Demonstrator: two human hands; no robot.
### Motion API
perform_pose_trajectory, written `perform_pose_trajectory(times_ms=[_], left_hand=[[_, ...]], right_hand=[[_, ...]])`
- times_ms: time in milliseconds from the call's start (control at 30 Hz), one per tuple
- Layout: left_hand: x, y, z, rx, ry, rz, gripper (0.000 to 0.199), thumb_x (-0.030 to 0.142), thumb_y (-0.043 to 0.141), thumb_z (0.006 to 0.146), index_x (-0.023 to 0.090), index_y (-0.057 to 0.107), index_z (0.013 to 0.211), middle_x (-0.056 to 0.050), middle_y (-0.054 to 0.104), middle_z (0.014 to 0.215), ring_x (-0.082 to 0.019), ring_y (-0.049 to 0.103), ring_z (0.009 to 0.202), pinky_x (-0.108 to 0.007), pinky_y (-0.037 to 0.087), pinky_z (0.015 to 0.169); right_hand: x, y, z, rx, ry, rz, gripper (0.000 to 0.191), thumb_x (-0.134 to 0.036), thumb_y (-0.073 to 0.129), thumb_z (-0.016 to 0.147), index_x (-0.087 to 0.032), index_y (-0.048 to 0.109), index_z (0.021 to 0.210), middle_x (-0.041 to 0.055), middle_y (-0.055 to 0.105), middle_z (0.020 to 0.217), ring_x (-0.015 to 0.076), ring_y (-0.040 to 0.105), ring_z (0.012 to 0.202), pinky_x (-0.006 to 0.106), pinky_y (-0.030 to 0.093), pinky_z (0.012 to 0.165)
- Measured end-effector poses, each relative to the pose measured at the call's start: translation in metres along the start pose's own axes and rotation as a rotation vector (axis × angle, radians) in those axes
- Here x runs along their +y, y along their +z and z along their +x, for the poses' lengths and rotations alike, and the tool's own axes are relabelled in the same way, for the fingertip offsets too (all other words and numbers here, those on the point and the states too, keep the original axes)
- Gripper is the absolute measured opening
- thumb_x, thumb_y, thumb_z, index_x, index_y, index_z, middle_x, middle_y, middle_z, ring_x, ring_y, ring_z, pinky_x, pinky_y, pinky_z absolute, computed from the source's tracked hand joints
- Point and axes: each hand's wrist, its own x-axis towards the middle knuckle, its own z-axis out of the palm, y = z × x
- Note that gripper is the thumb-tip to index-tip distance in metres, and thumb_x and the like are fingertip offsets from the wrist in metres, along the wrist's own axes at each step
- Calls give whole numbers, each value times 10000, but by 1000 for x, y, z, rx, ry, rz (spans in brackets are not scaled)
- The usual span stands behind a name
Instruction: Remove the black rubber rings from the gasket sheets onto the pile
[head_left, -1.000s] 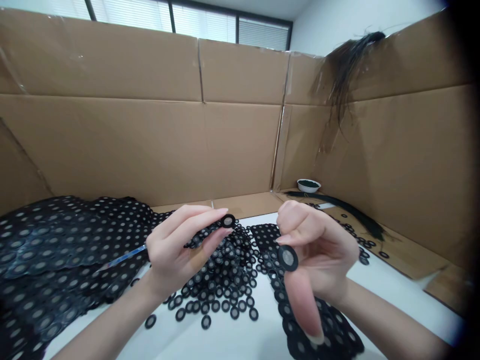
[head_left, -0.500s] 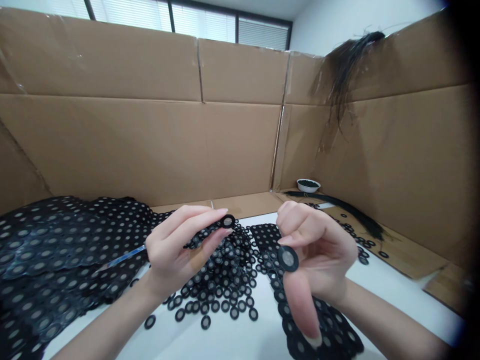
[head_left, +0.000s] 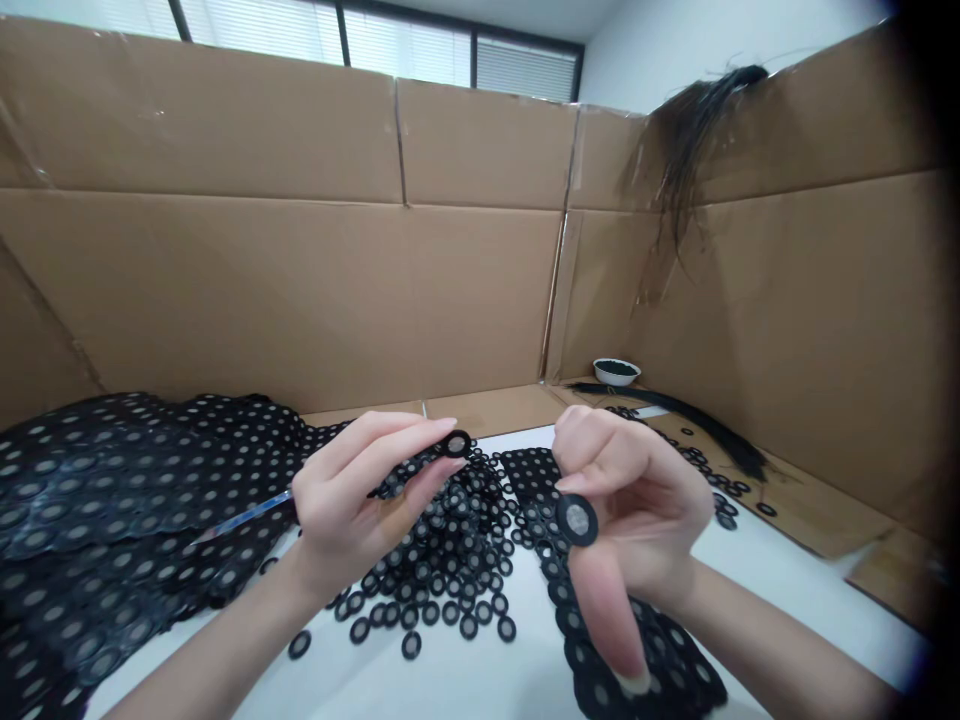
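Observation:
My left hand is closed, pinching a small round black disc with a grey centre between fingertips and thumb. Another such disc is held by my right hand, between the curled index finger and the thumb, whose tip points down. The two discs are apart, their flat faces turned toward me. Behind my left wrist shows a thin blue pen-like stick; whether that hand touches it I cannot tell. Beneath my hands lies a heap of loose discs. A strip of joined discs runs below my right hand.
A large sheet of joined discs covers the left side. Cardboard walls enclose the white table. At the back right stand a white bowl with dark contents and a bundle of black strands. More strands hang over the right wall.

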Motion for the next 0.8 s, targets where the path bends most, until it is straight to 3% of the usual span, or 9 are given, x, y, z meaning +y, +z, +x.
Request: perform_pose_trajectory(times_ms=[233,800], left_hand=[[0,0,0,2,1,-1,370,87,739,723,194,650,1066,-22,660,956,-82,620,791,-190,539,647],[1,0,1,0,8,-2,339,89,741,725,170,653,1042,-19,657,949,-71,620,794,-175,540,663]], right_hand=[[-2,1,2,-3,-26,-35,532,-643,738,581,-189,511,741,-50,376,589,85,360,495,252,274,475],[-3,-1,1,-35,-20,23,469,-551,768,618,-156,571,776,-30,439,614,82,406,526,248,303,488]])
